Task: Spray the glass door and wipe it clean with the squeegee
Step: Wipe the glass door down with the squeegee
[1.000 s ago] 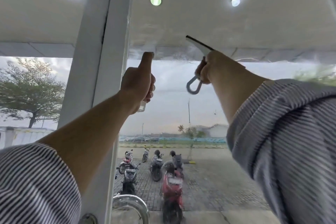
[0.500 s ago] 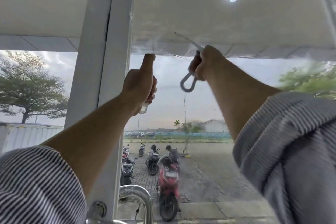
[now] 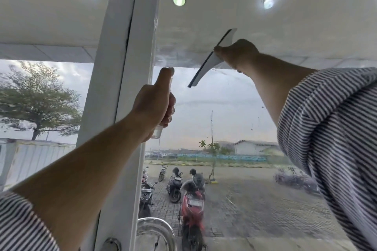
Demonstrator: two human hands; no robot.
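Door: glass door fills centre and right of view, white frame post along its left edge; streaks and spray haze on the upper pane.
Right hand: right hand raised high, fingers clamped on the squeegee handle.
Squeegee: blade tilted, upper end up-right, lower end down-left, lying against the upper glass.
Left hand: left hand closed round a small clear spray bottle, forefinger up on top of it; bottle base shows below the palm.
Bottle position: beside the frame post, lower-left of the blade, apart from it.
Sleeves: striped, both forearms bare.
Handle: metal door handle at bottom edge.
Outside: parked motorbikes, tree.
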